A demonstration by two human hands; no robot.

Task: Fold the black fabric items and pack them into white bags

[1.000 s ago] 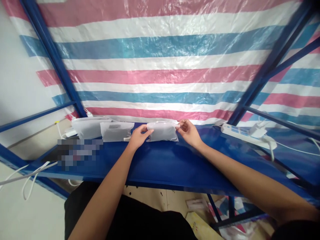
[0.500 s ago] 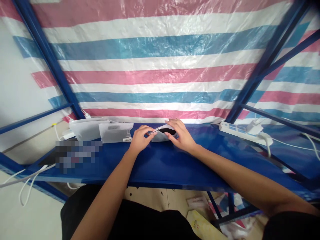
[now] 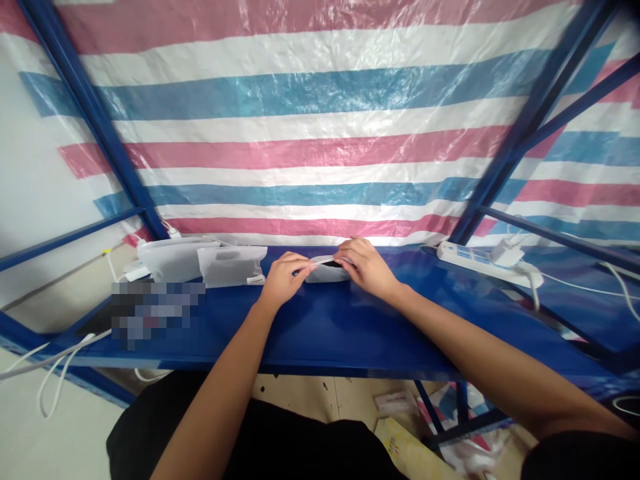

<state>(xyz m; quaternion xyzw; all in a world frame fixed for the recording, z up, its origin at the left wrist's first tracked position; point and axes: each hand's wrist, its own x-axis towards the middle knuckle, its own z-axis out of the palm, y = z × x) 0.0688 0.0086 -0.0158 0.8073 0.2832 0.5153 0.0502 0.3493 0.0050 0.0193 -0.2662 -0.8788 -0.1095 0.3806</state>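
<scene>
Your left hand (image 3: 283,277) has its thumb and forefinger pinched together on the left end of the rim of a frosted pouch (image 3: 327,274). Your right hand (image 3: 370,268) is curled over the other end, thumb against fingers, with the rim caught between them. Neither hand is spread, and both have hold of the same pouch. It sits low over the blue shelf (image 3: 350,333), well to the left of the white power strip (image 3: 505,272), your landmark here.

As for how far things are, the rim looks drawn together toward your left fingers, while a dark gap shows beside your right ones. So the mouth looks partly closed at best, and the part by your right hand remains to be closed if it is to be shut all along. You can't tell from this view whether any fastening has caught, or what is inside.

Farther left of the power strip, beyond your left hand, stand a second pouch (image 3: 227,267) with a small white tag (image 3: 256,281) and a third pouch (image 3: 175,261). Their top edges look flatter and closer together, which suggests they are closed, though you can't confirm a seal. Behind the power strip hangs the striped sheet (image 3: 300,157).
</scene>
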